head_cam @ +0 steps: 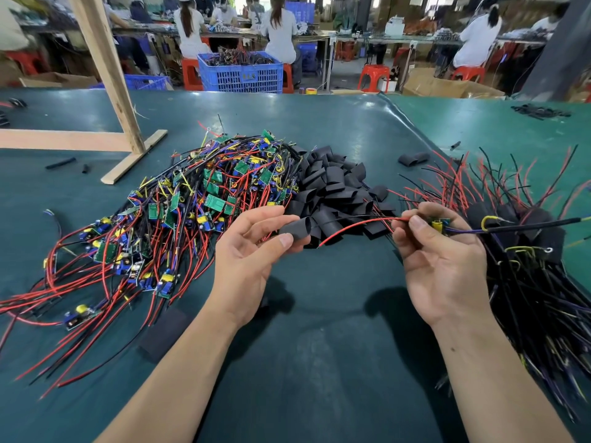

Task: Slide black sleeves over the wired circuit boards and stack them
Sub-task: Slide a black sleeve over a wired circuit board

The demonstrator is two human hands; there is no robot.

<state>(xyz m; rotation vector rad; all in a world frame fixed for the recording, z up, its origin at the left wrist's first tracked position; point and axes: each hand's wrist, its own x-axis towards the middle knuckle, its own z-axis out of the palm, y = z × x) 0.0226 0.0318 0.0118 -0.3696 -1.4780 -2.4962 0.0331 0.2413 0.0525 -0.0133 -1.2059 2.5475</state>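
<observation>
My left hand (pixel 252 251) pinches one black sleeve (pixel 295 228) between thumb and fingers, its open end turned to the right. My right hand (pixel 441 260) grips a small wired circuit board (pixel 439 223) with a yellow part; its red and black wires (pixel 351 227) reach left toward the sleeve, without entering it. Behind the hands lies a heap of loose black sleeves (pixel 332 187). A big tangle of bare wired boards (pixel 192 203) covers the left of the green mat (pixel 319 330). Sleeved boards with their wires (pixel 527 238) are piled at the right.
A wooden frame (pixel 105 91) stands on the mat at the back left. Stray sleeves (pixel 412 158) and black offcuts (pixel 60 163) lie about. A flat black sleeve (pixel 163 334) lies by my left forearm. Beyond the table are a blue crate (pixel 240 73), red stools and seated workers.
</observation>
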